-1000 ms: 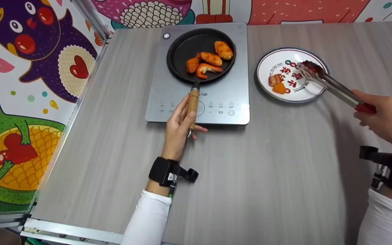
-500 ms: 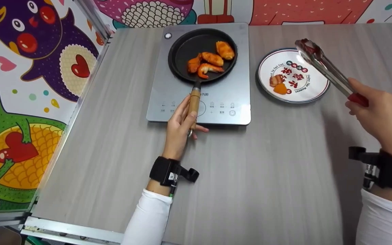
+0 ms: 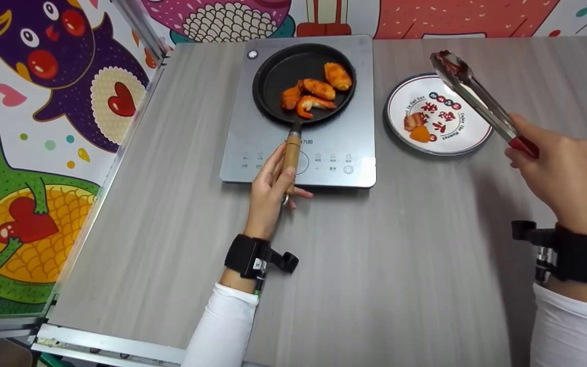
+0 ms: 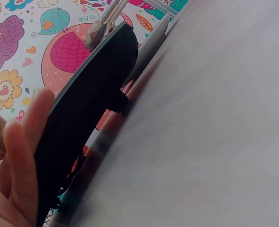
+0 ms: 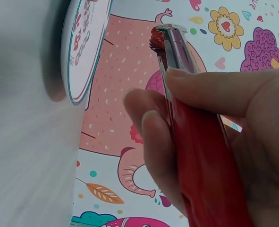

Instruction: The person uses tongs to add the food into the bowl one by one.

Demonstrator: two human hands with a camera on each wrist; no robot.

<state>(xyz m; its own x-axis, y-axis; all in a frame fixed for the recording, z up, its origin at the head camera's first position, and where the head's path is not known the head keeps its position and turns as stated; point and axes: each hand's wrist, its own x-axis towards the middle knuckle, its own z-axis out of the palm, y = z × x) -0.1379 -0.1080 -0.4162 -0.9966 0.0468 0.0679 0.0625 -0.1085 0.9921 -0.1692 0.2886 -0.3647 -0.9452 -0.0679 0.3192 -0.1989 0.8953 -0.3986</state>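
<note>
My left hand [image 3: 267, 196] grips the wooden handle [image 3: 291, 153] of a black frying pan [image 3: 279, 69], thumb on top. Inside the pan lie a curled shrimp [image 3: 305, 105] and several browned pieces that look like chicken wings [image 3: 318, 88]. With my right hand [image 3: 561, 178] I hold metal tongs [image 3: 506, 129] by their red handle [image 5: 203, 156], tips raised above the plate's far rim. A dark red piece [image 5: 157, 39] shows at the tips; its kind is unclear. The white plate [image 3: 469, 137] bears a bacon-like piece [image 3: 414, 122] and an orange piece [image 3: 420, 133].
Under the pan is a silver induction cooker [image 3: 359, 132] with touch controls. The grey wood-look table [image 3: 375, 265] carries everything, with a metal rail [image 3: 110, 344] at its front left. Cartoon-printed walls [image 3: 456, 18] stand behind and at the left.
My right hand has lifted the tongs from over the plate and carried them left and away, toward the plate's far side. The left hand and pan stay in place.
</note>
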